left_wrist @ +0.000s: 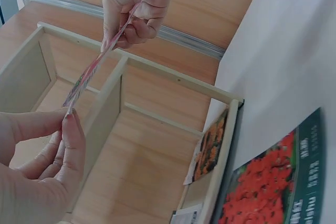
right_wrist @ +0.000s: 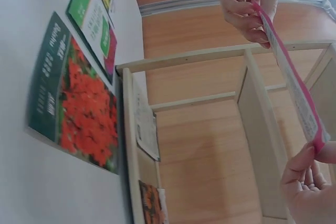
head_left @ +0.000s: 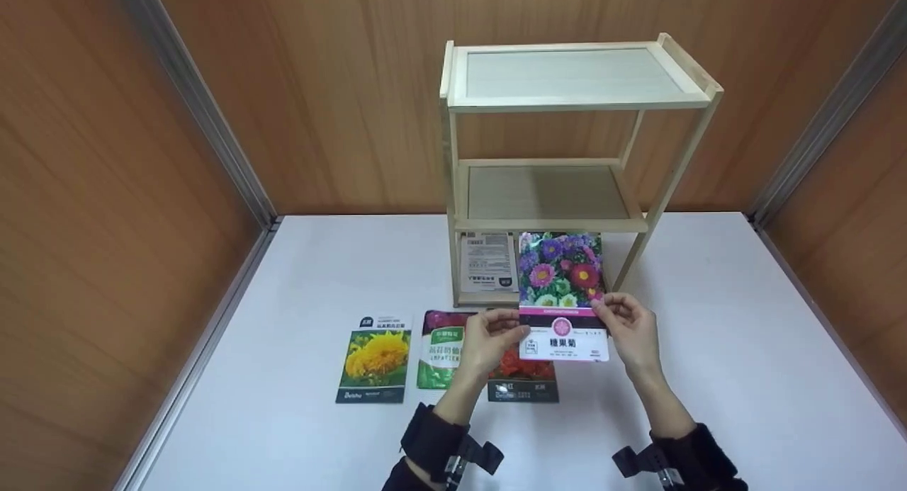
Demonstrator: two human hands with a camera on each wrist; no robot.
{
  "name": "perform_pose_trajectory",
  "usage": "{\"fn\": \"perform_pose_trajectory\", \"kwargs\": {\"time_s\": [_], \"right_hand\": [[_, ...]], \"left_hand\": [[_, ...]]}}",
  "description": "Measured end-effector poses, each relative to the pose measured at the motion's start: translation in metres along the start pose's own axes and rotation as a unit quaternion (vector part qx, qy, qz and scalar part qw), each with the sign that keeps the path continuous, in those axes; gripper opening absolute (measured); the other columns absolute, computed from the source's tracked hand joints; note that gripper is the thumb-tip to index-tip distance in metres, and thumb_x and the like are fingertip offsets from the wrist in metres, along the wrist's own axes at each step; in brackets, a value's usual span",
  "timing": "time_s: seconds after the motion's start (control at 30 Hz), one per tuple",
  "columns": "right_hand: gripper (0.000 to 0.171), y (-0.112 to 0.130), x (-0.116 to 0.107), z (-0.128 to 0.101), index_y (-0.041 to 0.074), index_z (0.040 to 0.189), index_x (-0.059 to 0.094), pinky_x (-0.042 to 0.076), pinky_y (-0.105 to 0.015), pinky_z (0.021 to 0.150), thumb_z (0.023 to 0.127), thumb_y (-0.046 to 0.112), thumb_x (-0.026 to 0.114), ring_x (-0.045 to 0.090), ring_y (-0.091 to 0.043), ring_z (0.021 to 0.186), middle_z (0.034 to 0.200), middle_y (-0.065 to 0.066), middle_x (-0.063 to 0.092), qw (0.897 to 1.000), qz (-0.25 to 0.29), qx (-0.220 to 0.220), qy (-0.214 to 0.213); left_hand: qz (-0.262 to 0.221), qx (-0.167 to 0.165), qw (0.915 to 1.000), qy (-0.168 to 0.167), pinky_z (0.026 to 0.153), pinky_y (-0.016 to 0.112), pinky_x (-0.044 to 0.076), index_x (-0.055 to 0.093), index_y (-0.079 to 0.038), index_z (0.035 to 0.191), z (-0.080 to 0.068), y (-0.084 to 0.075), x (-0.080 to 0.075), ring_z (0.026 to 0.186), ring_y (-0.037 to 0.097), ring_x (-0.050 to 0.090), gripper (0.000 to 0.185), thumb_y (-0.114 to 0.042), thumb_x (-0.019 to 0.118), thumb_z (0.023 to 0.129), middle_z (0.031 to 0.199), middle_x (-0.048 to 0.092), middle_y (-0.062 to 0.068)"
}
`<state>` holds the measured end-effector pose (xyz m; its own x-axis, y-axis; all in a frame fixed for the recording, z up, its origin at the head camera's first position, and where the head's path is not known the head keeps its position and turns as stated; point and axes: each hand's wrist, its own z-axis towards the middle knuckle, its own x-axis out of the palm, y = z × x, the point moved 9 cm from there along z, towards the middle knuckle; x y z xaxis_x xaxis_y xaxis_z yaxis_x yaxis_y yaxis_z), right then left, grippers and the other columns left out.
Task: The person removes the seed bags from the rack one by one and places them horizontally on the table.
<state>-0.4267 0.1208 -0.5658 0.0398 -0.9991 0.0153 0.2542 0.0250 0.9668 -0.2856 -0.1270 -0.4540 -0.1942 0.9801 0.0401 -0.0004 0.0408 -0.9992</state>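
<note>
Both hands hold up a flower seed packet (head_left: 560,285) with pink, purple and white blooms over a white label. My left hand (head_left: 489,342) pinches its left edge between thumb and fingers; my right hand (head_left: 631,328) pinches the right edge. In the left wrist view the packet (left_wrist: 86,80) appears nearly edge-on, stretched between the two hands. Below it in the head view lies a red-flower packet (head_left: 523,390), partly covered. A green packet (head_left: 436,356) lies behind my left hand, and a yellow-flower packet (head_left: 375,360) is farther left.
A pale wooden shelf rack (head_left: 549,225) stands at the back of the white table (head_left: 283,321). On its bottom tier lie a pale packet (head_left: 489,261) printed with text and an orange-flower packet (left_wrist: 210,148). Wood-grain panels (head_left: 319,108) enclose the table.
</note>
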Motion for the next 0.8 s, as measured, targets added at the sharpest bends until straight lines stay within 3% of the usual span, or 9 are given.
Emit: {"fn": "perform_pose_trajectory", "kwargs": {"time_s": [0.07,0.23,0.47,0.57,0.8], "right_hand": [[0.03,-0.021,-0.005,-0.002,0.007,0.099,0.06,0.051,-0.028,0.056,0.078,0.027,0.067,0.058,-0.028,0.07,0.085,-0.016,0.058,1.0,-0.021,0.01,-0.018],[0.034,-0.025,-0.006,-0.023,0.013,0.095,0.061,0.052,-0.03,0.059,0.075,0.038,0.068,0.059,-0.027,0.072,0.085,-0.012,0.059,0.996,-0.062,0.039,-0.051],[0.034,-0.024,-0.012,-0.047,0.012,0.091,0.062,0.05,-0.023,0.056,0.073,0.04,0.069,0.059,-0.022,0.069,0.083,-0.009,0.06,0.989,-0.106,0.071,-0.075],[0.032,-0.008,-0.01,-0.058,0.008,0.09,0.063,0.048,-0.019,0.053,0.074,0.036,0.07,0.059,-0.016,0.065,0.081,-0.008,0.061,0.988,-0.12,0.07,-0.064],[0.026,0.066,0.003,-0.084,-0.008,0.09,0.061,0.046,-0.018,0.052,0.078,0.014,0.068,0.056,-0.012,0.059,0.076,-0.012,0.061,0.98,-0.165,0.096,-0.054]], "left_hand": [[0.004,-0.004,1.0,-0.004,0.064,0.027,0.051,0.063,0.005,0.093,-0.002,0.007,0.0,0.071,0.013,0.058,0.022,-0.001,0.069,0.072,0.079,0.061,0.006],[-0.001,-0.014,0.9998,-0.013,0.061,0.027,0.051,0.062,0.006,0.093,-0.008,0.023,0.002,0.068,0.012,0.058,0.023,0.001,0.068,0.071,0.077,0.061,0.006],[0.015,-0.005,0.9992,-0.037,0.058,0.025,0.051,0.063,0.007,0.09,-0.017,0.047,0.007,0.066,0.011,0.057,0.021,0.003,0.069,0.07,0.074,0.06,0.006],[0.041,0.003,0.998,-0.047,0.058,0.023,0.05,0.064,0.006,0.088,-0.021,0.057,0.01,0.066,0.011,0.057,0.02,0.002,0.07,0.069,0.073,0.061,0.005],[0.104,0.022,0.9923,-0.064,0.056,0.02,0.048,0.066,0.002,0.085,-0.026,0.075,0.021,0.063,0.009,0.057,0.018,0.0,0.072,0.068,0.071,0.061,0.002]]}}
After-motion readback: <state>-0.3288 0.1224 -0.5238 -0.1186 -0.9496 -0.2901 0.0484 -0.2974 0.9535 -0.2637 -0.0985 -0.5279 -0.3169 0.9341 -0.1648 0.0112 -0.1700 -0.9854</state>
